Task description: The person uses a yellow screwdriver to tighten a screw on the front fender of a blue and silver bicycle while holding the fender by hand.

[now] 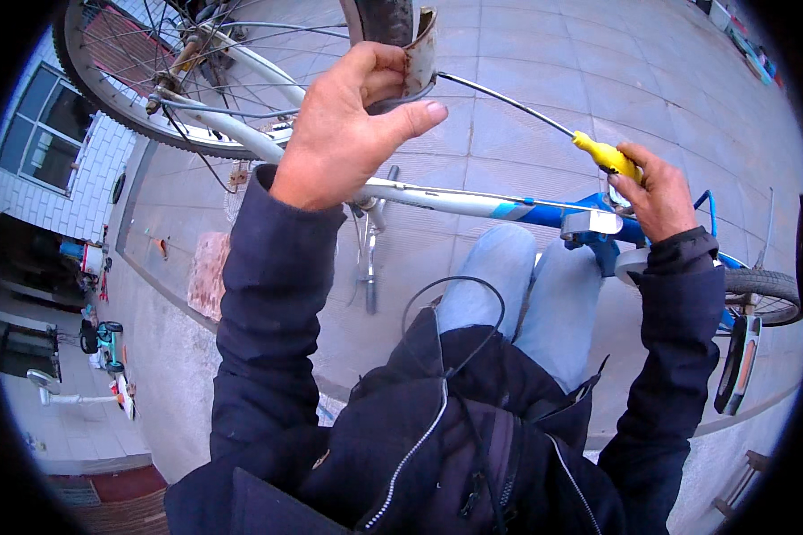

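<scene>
My left hand reaches up with its fingers curled behind a curved, rust-marked metal piece, its thumb stretched to the right. A dark, rounded part rises beside that piece; its kind is unclear. In my right hand is a yellow-handled screwdriver. Its long shaft points left, the tip at or very near the metal piece's lower right edge. Below both hands stretches a white-and-blue bicycle frame. A spoked wheel is at its left, partly hidden behind my left hand.
Chrome handlebars show below the frame, near my knees. At the right are another wheel and a pedal. A reddish block lies left of my left sleeve. Paving tiles extend ahead, and a white brick wall stands far left.
</scene>
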The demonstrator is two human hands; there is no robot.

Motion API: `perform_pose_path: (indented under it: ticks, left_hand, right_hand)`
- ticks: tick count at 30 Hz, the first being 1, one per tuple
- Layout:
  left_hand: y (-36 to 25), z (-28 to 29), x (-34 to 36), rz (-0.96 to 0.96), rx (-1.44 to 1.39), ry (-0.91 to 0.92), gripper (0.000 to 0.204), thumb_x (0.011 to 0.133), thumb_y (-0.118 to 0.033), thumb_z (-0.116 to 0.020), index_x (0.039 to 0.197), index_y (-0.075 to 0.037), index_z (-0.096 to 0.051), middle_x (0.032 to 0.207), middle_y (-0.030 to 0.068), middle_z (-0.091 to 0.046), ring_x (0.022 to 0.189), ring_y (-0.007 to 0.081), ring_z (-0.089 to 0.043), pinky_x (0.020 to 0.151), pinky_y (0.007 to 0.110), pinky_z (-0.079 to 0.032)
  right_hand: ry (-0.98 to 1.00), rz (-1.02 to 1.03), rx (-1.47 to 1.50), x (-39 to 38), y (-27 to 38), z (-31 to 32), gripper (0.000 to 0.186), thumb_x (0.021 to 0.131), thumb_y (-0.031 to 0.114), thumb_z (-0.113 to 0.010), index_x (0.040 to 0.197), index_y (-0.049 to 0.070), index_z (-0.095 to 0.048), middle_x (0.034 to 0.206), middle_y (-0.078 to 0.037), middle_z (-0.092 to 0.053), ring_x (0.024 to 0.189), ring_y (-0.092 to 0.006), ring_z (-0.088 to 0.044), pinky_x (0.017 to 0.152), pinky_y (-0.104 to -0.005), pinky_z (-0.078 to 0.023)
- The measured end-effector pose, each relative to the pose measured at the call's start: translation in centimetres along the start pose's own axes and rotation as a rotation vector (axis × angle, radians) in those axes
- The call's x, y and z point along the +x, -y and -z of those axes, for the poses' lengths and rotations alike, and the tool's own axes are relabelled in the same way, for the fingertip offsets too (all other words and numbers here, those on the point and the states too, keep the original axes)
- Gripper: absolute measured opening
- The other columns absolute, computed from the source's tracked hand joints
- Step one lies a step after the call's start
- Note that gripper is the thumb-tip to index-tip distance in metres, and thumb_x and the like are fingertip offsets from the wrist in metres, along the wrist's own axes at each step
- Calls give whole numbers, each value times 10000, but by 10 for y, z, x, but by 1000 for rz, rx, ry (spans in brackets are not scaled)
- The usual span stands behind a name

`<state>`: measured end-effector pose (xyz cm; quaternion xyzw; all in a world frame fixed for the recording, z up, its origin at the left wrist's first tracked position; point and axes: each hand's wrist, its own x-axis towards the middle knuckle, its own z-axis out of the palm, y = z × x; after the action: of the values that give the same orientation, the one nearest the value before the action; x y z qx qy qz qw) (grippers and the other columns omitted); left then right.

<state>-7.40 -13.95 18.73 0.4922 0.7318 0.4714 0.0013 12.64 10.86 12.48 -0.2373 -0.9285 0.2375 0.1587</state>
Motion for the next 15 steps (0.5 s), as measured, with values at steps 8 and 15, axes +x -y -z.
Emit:
perform_pose_path:
  ticks: [8, 15]
  left_hand:
    - [0, -14, 4, -107, 265, -107, 458, 710, -233, -709, 994, 58, -498, 875, 253, -617, 850, 349, -628, 753, 350, -488]
    - [3, -13, 7, -17, 109, -107, 352, 725, -159, -702, 956, 46, -531, 875, 214, -639, 855, 255, -644, 761, 299, -493]
  right_hand:
    - [41, 24, -21, -2, -1, 3, 326, 826, 146, -617, 1124, 21, -570, 1004, -188, -609, 897, -293, -596, 832, -324, -469]
    - [-22, -19, 69, -2, -3, 0, 315, 824, 121, -619, 1120, 22, -576, 1020, -174, -609, 897, -271, -601, 820, -310, -481]
